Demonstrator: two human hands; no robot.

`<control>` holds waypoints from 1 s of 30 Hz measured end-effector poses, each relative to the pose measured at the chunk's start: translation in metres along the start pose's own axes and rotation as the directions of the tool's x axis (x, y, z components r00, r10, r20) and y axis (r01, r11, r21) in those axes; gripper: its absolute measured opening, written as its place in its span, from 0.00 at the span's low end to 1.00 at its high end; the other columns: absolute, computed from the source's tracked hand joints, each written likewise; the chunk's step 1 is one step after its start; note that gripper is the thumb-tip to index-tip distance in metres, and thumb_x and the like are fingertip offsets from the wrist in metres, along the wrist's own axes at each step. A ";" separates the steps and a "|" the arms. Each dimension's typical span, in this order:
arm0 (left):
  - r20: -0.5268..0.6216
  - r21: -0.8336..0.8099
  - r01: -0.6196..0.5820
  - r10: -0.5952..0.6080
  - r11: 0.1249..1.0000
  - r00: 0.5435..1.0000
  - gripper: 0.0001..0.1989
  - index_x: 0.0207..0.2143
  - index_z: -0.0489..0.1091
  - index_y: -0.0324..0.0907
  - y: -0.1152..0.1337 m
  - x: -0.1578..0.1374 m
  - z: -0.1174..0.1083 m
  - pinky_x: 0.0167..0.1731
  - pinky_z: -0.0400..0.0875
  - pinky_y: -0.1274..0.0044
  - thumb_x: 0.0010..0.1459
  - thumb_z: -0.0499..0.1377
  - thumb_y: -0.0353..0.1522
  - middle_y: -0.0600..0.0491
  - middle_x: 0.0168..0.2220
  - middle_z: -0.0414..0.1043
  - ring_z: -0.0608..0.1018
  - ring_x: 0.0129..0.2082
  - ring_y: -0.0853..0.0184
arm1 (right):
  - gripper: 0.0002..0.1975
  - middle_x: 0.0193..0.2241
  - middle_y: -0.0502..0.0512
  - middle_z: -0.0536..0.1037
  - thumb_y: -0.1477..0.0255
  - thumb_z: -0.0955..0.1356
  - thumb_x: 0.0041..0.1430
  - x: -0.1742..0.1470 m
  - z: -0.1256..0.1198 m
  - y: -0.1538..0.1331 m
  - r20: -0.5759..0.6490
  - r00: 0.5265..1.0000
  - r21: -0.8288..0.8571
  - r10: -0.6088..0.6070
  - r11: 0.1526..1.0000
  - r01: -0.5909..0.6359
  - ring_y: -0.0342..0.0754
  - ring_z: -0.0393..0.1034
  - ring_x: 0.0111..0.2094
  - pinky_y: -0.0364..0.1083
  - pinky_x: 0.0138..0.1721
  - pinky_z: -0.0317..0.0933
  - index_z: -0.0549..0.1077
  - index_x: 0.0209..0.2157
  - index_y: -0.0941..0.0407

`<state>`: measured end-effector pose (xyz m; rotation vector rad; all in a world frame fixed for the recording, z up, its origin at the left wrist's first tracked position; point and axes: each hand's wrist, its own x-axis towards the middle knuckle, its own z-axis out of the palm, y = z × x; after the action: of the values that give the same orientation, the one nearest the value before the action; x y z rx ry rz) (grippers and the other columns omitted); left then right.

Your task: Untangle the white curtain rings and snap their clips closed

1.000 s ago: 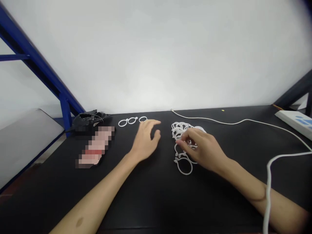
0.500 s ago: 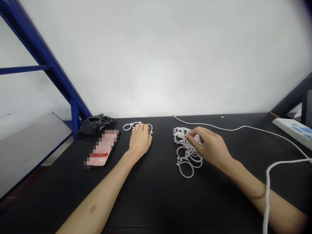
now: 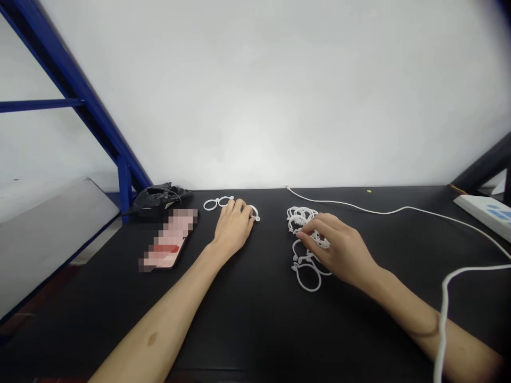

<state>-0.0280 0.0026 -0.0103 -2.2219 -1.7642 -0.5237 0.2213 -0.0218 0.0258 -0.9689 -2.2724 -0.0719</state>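
My left hand (image 3: 233, 226) lies palm down with bent fingers over a white plastic ring (image 3: 255, 211), whose curved edge and small knob stick out past the fingertips. Just left of those fingers, more white rings (image 3: 210, 205) lie in a short row. Over the right-hand side of a loose pile of similar rings (image 3: 309, 277) is my right hand (image 3: 339, 247). Its thumb and forefinger are pinched low at the pile, and I cannot make out what is between them. Part of the pile is hidden under this hand.
A pink phone (image 3: 170, 239) and a crumpled black bag (image 3: 157, 197) lie at left. A white cable (image 3: 383, 213) runs across the back right, and a thicker stretch (image 3: 443, 319) crosses my right forearm. A white power strip (image 3: 485, 210) stands at the right edge.
My left hand and the ring under its fingers have shifted slightly right. The right hand has come lower and nearer over the pile, its thumb and forefinger closer together. The view has shifted slightly.
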 end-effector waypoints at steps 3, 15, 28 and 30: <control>0.019 -0.017 0.005 -0.005 1.000 1.000 0.07 0.40 0.69 0.41 0.000 0.000 0.002 0.46 0.65 0.64 0.65 0.53 0.33 0.46 0.43 0.69 0.68 0.48 0.53 | 0.09 0.29 0.53 0.74 0.67 0.64 0.65 -0.001 0.000 -0.001 0.010 1.000 0.025 -0.008 1.000 0.007 0.45 0.66 0.30 0.43 0.31 0.59 0.71 0.31 0.54; 0.008 0.007 0.053 -0.053 0.999 0.999 0.07 0.34 0.67 0.41 0.005 0.000 -0.008 0.42 0.65 0.64 0.63 0.54 0.34 0.46 0.37 0.70 0.70 0.43 0.54 | 0.09 0.28 0.52 0.74 0.68 0.64 0.65 -0.002 0.001 -0.002 0.039 0.999 0.039 -0.018 0.999 0.016 0.45 0.67 0.30 0.44 0.31 0.59 0.71 0.31 0.54; 0.058 -0.398 -0.115 0.150 0.910 0.987 0.10 0.34 0.71 0.42 0.018 -0.003 -0.015 0.42 0.65 0.69 0.66 0.51 0.30 0.51 0.36 0.73 0.70 0.39 0.62 | 0.08 0.31 0.54 0.74 0.68 0.64 0.65 -0.003 0.002 -0.004 0.030 0.999 0.026 -0.017 1.000 0.017 0.46 0.69 0.33 0.44 0.30 0.62 0.72 0.34 0.54; 0.085 -0.651 -0.070 0.164 0.756 0.983 0.09 0.34 0.70 0.43 0.027 -0.008 -0.028 0.41 0.66 0.73 0.65 0.51 0.30 0.54 0.35 0.73 0.71 0.37 0.66 | 0.08 0.37 0.56 0.75 0.67 0.65 0.65 -0.003 0.001 -0.006 -0.005 1.000 0.044 0.020 0.999 -0.020 0.46 0.69 0.33 0.44 0.31 0.64 0.73 0.40 0.54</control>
<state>-0.0065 -0.0226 0.0119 -2.8629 -1.6512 -1.1215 0.2185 -0.0272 0.0243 -0.9669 -2.2493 -0.0162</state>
